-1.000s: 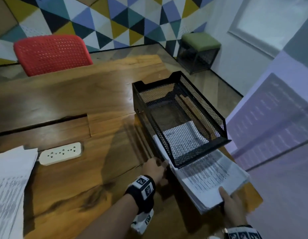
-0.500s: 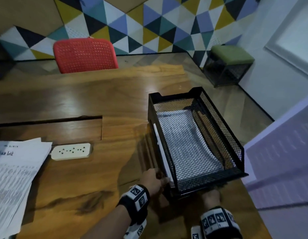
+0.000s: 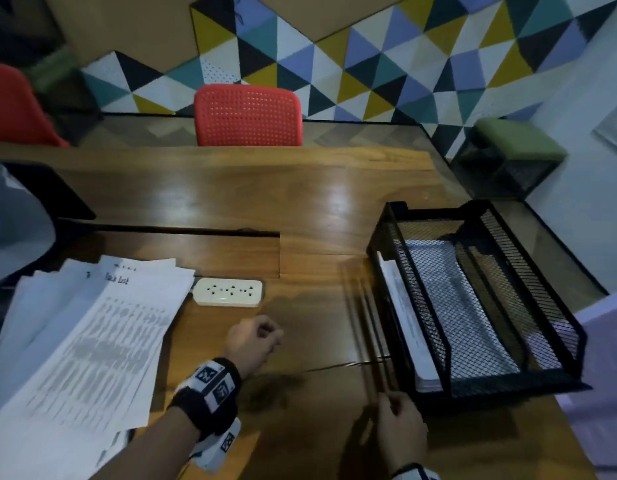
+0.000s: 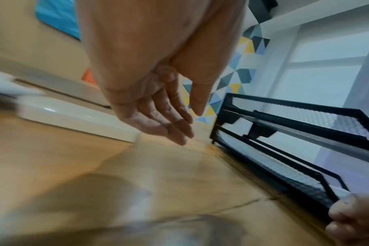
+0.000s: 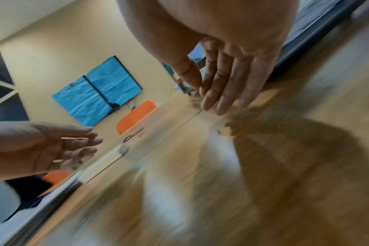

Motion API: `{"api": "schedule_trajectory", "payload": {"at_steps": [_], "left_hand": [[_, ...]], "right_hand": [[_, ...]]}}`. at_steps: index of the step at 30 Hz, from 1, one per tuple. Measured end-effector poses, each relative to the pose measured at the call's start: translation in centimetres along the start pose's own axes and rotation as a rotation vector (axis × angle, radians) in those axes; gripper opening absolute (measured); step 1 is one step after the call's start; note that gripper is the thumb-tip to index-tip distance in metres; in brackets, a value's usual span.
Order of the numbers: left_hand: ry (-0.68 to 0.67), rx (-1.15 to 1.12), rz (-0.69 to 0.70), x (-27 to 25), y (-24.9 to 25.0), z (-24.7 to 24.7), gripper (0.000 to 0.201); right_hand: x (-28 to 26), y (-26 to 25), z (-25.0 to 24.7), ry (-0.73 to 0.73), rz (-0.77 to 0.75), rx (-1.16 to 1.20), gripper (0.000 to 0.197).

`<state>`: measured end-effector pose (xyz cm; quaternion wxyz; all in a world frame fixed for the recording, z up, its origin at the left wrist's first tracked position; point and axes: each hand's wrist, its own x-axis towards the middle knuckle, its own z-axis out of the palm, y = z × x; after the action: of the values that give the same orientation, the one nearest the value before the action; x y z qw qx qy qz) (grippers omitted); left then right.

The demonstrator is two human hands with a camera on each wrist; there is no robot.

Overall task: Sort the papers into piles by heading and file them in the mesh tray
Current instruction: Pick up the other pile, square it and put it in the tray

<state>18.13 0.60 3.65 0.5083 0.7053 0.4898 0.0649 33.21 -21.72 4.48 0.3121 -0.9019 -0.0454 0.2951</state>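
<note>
The black mesh tray stands at the right of the wooden table, with a filed stack of papers lying in its lower tier. A loose pile of printed papers is spread at the left. My left hand hovers over bare wood between the pile and the tray, holding nothing. In the left wrist view its fingers are straight, and the tray is to their right. My right hand sits by the tray's near left corner; its fingers are straight and empty.
A white power strip lies just beyond my left hand. A red chair stands behind the table and a green stool at the back right. A pale sheet fills the right edge.
The stack that stuck out of the tray's front has slid fully into the lower tier. Both hands have come off the tray; the left has moved left. The head view has swung left.
</note>
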Motion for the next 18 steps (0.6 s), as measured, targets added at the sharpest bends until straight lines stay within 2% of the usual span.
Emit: {"api": "schedule_trajectory", "payload": {"at_steps": [2, 4, 6, 8, 10, 13, 16, 17, 18], "left_hand": [[0.093, 0.049, -0.025, -0.4, -2.8, -5.1, 0.007], [0.203, 0.097, -0.044, -1.1, -6.0, -10.1, 0.008], [0.324, 0.172, -0.062, -1.9, -9.3, -14.6, 0.008], [0.439, 0.222, -0.106, -2.7, -12.2, -18.2, 0.008], [0.53, 0.292, -0.18, -3.5, -14.7, -21.0, 0.011], [0.564, 0.297, -0.271, -4.1, -17.8, -23.7, 0.028], [0.53, 0.226, -0.313, -4.3, -19.0, -24.3, 0.047], [0.53, 0.236, -0.316, -4.3, -19.0, -24.2, 0.052], [0.536, 0.251, -0.324, -4.3, -18.9, -24.2, 0.056]], "right_hand": [[-1.3, -1.4, 3.4, -0.103, -0.054, -0.038, 0.009], [-3.3, -4.2, 7.5, -0.276, -0.103, -0.139, 0.009], [-5.1, -7.2, 11.8, -0.395, -0.214, -0.182, 0.009], [-6.4, -9.8, 15.6, -0.472, -0.298, -0.259, 0.017], [-7.5, -12.1, 19.2, -0.527, -0.298, -0.246, 0.023], [-8.6, -14.6, 24.1, -0.551, -0.285, -0.134, 0.038], [-8.3, -15.5, 28.1, -0.569, -0.183, 0.002, 0.075], [-8.1, -15.6, 29.3, -0.587, -0.155, 0.036, 0.075], [-8.6, -16.4, 29.9, -0.602, -0.128, 0.055, 0.067]]}}
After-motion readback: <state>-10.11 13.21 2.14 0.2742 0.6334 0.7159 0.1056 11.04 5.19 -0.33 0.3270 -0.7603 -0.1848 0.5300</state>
